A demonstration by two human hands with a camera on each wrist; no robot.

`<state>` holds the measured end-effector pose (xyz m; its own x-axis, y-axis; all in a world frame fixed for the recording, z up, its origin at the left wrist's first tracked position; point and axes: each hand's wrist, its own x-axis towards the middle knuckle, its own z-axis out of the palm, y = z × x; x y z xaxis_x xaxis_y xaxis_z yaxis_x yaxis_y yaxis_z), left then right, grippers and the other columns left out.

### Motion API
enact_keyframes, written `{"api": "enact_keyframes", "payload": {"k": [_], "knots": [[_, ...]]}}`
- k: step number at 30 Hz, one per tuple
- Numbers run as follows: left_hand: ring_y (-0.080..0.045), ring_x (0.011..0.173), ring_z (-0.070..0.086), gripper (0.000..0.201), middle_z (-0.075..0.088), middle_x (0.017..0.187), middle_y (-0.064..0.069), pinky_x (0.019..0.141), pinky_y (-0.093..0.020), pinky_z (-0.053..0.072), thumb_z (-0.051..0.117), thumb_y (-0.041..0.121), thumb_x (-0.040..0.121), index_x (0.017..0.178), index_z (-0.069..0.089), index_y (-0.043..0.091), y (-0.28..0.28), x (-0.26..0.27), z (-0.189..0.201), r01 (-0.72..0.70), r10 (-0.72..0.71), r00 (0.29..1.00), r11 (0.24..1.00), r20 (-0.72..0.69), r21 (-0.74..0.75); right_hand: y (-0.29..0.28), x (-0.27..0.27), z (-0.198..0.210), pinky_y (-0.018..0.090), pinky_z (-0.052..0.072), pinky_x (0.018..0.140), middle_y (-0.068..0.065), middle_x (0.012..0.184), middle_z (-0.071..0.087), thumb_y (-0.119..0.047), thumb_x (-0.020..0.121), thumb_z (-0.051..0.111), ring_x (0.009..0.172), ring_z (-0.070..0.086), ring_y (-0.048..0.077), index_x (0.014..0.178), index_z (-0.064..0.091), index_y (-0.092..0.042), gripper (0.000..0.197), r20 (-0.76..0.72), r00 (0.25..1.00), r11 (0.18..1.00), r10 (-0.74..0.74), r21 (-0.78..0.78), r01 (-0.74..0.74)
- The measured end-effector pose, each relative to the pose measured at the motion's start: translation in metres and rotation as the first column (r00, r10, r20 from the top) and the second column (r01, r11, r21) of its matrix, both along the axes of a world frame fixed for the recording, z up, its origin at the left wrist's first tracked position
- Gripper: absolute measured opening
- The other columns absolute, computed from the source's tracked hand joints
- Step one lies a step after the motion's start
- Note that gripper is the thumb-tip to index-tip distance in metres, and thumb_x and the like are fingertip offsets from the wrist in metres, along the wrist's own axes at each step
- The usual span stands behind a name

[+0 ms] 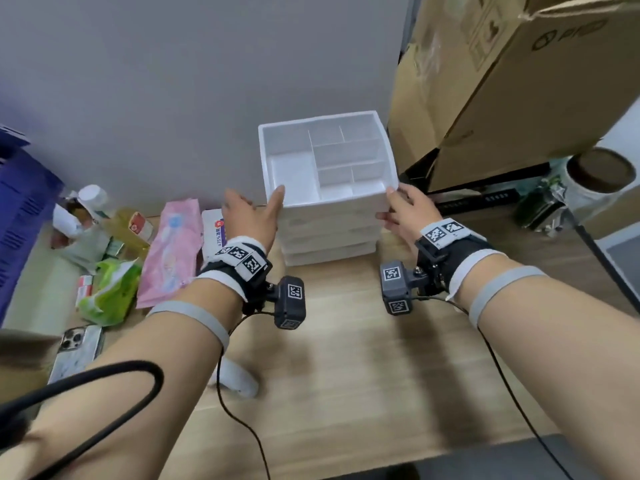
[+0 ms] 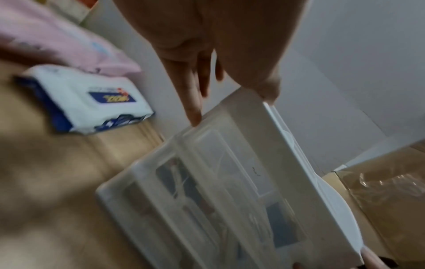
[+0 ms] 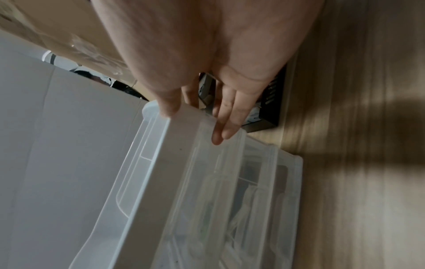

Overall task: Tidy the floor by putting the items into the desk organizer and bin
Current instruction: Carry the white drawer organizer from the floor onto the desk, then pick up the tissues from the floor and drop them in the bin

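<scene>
Against the grey wall, on the wood floor (image 1: 346, 358), stands the white organizer (image 1: 327, 188), a stack of translucent drawers under an open top tray split into compartments. Both hands are at its near corners. The left hand (image 1: 247, 220) has its thumb on the tray's near-left rim and its fingers (image 2: 192, 102) straight down the left side, touching the drawers. The right hand (image 1: 403, 211) matches it: thumb on the near-right corner, fingers (image 3: 226, 116) straight against the right side. Neither hand curls round anything; whether the organizer is lifted I cannot tell.

Left of it, items lie along the wall: a white-and-blue tissue pack (image 1: 213, 230) just beside the left hand, then a pink pack (image 1: 171, 251), a green pack (image 1: 110, 289), a yellow bottle (image 1: 130, 226) and a phone (image 1: 78, 351) nearer the person. A blue bin (image 1: 20, 216) stands at far left. Cardboard boxes (image 1: 502, 98) rise right of the organizer.
</scene>
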<state>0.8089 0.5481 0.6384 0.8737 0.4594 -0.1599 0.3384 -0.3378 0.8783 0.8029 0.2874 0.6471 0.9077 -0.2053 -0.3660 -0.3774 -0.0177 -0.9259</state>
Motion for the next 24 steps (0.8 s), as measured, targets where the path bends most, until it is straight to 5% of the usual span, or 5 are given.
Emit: {"api": "enact_keyframes", "payload": {"k": [3,6,10,15,24], "knots": [[-0.041,0.109,0.063,0.133,0.061,0.123,-0.025,0.089,-0.054,0.055,0.041,0.104,0.049,0.126,0.051,-0.004,-0.009,-0.013,-0.022,-0.127,0.118,0.985,0.990,-0.129,-0.068,-0.011,-0.022,-0.002,0.040,0.057,0.087,0.006,0.109,0.056,-0.045,0.097,0.049,0.086,0.069,0.024,0.121,0.049,-0.020,0.035,-0.143,0.990,1.000,-0.005,0.019,0.008],[-0.043,0.123,0.053,0.108,0.053,0.136,-0.027,0.106,-0.049,0.044,0.025,0.086,0.080,0.140,0.045,0.000,-0.042,-0.044,-0.028,-0.102,0.069,0.962,0.988,-0.265,-0.112,-0.036,-0.054,-0.006,0.038,0.055,0.075,0.006,0.099,0.057,-0.050,0.097,0.046,0.078,0.068,0.024,0.120,0.051,-0.018,0.039,-0.231,0.972,0.999,-0.035,0.032,0.043],[-0.023,0.069,0.058,0.047,0.059,0.081,-0.010,0.075,-0.036,0.055,0.046,0.053,0.097,0.082,0.056,0.010,-0.128,-0.095,-0.044,0.125,-0.286,0.871,0.916,-0.401,-0.382,-0.098,-0.126,-0.006,0.029,0.051,0.063,0.006,0.090,0.061,-0.049,0.098,0.045,0.069,0.064,0.019,0.116,0.058,-0.015,0.040,-0.231,0.961,0.985,-0.155,0.040,0.168],[-0.014,0.054,0.058,0.028,0.055,0.071,-0.005,0.063,-0.027,0.048,0.050,0.024,0.100,0.076,0.054,0.010,-0.266,-0.171,-0.040,0.531,-0.712,0.583,0.698,-0.392,-0.479,-0.190,-0.274,-0.016,0.035,0.054,0.077,0.007,0.092,0.062,-0.043,0.099,0.048,0.078,0.065,0.023,0.115,0.059,-0.014,0.035,-0.237,0.885,0.906,-0.401,0.039,0.421],[-0.018,0.055,0.051,0.024,0.053,0.068,-0.006,0.057,-0.026,0.044,0.053,0.014,0.099,0.074,0.051,0.014,-0.474,-0.463,-0.128,0.863,-0.929,-0.015,0.175,-0.370,-0.473,-0.297,-0.703,-0.097,0.032,0.053,0.079,0.006,0.087,0.059,-0.032,0.094,0.059,0.070,0.060,0.019,0.106,0.058,-0.016,0.020,-0.471,0.440,0.527,-0.765,-0.063,0.848]]}}
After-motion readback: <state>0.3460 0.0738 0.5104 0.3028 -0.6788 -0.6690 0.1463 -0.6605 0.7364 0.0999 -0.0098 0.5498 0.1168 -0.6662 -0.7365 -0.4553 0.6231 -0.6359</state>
